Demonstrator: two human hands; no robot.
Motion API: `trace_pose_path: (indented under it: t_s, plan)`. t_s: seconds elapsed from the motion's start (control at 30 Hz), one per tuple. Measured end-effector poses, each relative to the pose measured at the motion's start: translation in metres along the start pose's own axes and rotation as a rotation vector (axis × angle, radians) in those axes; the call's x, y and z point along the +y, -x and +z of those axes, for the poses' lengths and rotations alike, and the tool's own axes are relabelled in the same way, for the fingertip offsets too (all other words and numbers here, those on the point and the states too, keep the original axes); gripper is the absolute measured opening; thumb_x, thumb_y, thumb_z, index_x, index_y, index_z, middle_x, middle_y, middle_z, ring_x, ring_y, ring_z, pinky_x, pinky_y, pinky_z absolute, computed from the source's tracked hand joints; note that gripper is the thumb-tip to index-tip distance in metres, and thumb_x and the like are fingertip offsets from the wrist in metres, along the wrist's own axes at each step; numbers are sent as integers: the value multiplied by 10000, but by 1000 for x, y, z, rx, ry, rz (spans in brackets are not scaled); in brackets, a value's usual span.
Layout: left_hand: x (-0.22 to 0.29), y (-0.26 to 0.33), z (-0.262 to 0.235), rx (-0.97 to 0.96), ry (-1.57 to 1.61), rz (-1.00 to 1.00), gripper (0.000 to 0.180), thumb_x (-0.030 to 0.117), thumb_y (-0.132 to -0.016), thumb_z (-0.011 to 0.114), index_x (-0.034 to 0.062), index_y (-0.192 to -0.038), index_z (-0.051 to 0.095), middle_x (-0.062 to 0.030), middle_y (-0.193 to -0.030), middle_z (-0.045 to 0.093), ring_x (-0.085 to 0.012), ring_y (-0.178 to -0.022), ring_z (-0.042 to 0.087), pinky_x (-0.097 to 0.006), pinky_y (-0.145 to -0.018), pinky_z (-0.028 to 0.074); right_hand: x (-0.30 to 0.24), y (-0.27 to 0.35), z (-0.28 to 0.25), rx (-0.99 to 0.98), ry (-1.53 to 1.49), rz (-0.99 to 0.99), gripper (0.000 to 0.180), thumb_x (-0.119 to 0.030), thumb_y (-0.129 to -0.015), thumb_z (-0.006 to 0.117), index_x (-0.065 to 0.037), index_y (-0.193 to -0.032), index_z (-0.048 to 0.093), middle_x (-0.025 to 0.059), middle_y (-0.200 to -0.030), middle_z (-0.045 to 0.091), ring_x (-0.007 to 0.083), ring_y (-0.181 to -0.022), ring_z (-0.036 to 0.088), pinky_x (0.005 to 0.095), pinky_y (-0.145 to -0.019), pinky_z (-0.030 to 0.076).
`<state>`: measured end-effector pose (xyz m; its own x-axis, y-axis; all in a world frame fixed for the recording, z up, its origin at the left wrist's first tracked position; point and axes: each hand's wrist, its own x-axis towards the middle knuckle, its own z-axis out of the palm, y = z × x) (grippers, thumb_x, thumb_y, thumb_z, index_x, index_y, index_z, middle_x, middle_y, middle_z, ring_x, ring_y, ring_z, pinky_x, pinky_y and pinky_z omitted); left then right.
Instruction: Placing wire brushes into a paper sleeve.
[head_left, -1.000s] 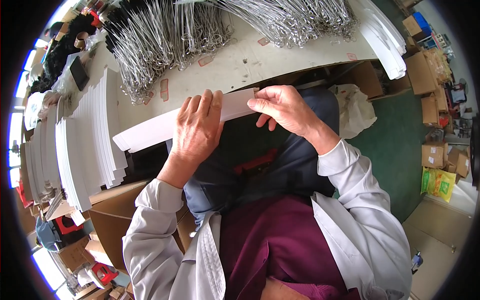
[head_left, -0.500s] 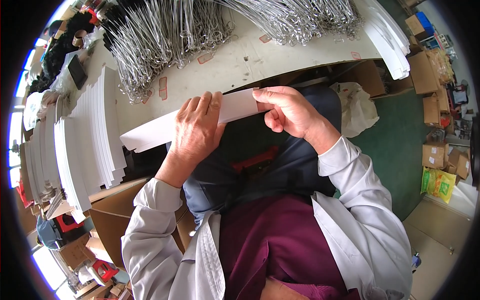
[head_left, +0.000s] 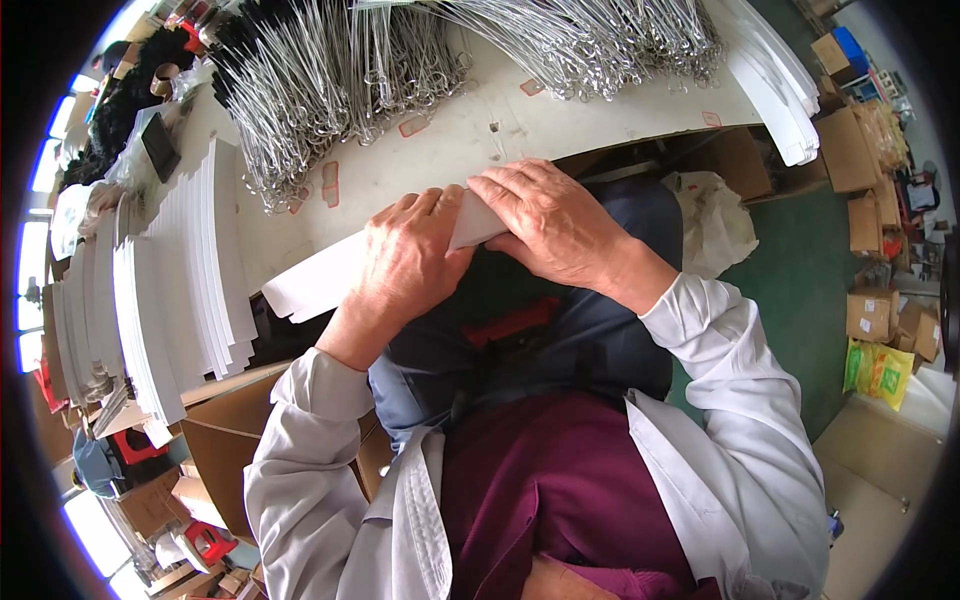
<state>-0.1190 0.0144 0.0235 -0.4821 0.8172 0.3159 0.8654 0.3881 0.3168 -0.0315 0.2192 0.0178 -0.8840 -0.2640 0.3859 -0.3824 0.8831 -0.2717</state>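
Observation:
A long white card strip (head_left: 318, 280), seemingly folded along its length, lies across the table's near edge above my lap. My left hand (head_left: 408, 258) is closed over its middle, thumb on the near side and fingers on the far side. Close beside it, my right hand (head_left: 552, 225) grips the strip's right part, fingers bent over the top and thumb underneath. The two hands almost meet at the fingertips. Much of the strip's right end is hidden under my right hand.
Dense bundles of thin silver wire rods with looped ends (head_left: 300, 110) cover the back of the white table (head_left: 450, 145). White strips are stacked at left (head_left: 200, 260) and at right (head_left: 775, 90). A crumpled pale bag (head_left: 708, 225) and cardboard boxes (head_left: 848, 150) are on the right.
My right hand has moved left and turned over, from pinching the strip's right end to wrapping over it near my left hand. The strip and left hand have shifted slightly right.

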Motion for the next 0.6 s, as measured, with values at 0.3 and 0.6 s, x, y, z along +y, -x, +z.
trace_pose_path:
  t_s: [0.3,0.6]
  plan:
    - [1,3,5,-5,13,-13,580,146,-713,785,-59,-1224,603,-166,-1026,676,-346,-961,672,-444,-824,553,1,-11,5,-144,-33,-11,630,-264,-843,800,31,-1348,565,187,-1308,621,356,-1231,589,449,-1093,452]
    - [-30,20,-30,-43,-72,-38,707,214,-732,868,-34,-1321,565,-233,-1252,633,-415,-1150,623,-483,-986,503,16,-17,-10,-104,29,-53,592,-285,-872,769,58,-1313,574,194,-1236,642,333,-1153,621,429,-1031,485]
